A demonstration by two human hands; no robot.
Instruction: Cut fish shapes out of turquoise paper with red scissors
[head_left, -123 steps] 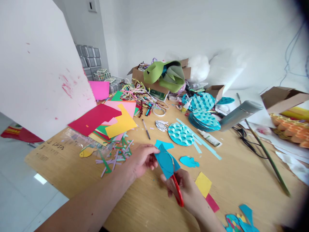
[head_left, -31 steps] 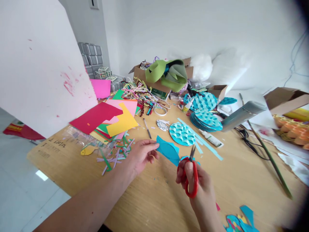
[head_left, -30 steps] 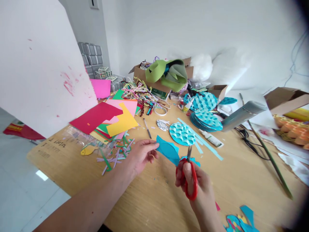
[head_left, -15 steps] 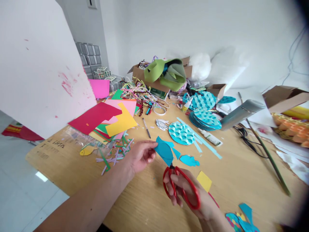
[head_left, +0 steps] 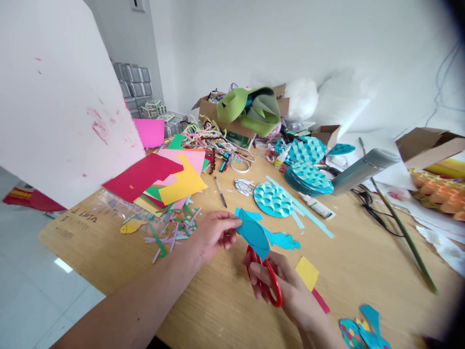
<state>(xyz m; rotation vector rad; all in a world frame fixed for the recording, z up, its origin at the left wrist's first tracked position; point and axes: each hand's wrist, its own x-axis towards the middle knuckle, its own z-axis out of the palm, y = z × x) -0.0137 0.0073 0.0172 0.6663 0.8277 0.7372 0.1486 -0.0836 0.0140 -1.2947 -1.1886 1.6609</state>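
Between thumb and fingers, my left hand [head_left: 217, 231] pinches a piece of blue paper [head_left: 253, 233] that bears a drawn curved outline. My right hand [head_left: 272, 281] is wrapped round the red handles of the scissors [head_left: 278, 291]; their blades are hidden behind the paper. Just beyond lies a blue fish cutout [head_left: 285, 240], partly overlapped by the held paper. Blue scraps [head_left: 250, 214] rest behind it. A round disc with pale blue paper scales [head_left: 273, 199] lies farther back, close to a white fish drawing [head_left: 243, 187].
Coloured sheets [head_left: 145, 175] and thin paper strips [head_left: 175, 232] cover the left. A pen [head_left: 220, 192] lies mid-table. To the right are a glue bottle [head_left: 317, 206], a metal flask [head_left: 365, 170] and a long green stick [head_left: 407, 242]. A yellow paper square [head_left: 307, 273] sits beside my right hand.
The paper has shifted slightly right and turned, now overlapping the fish cutout. My right hand has brought the scissor handles closer together, and the blades have gone behind the paper.
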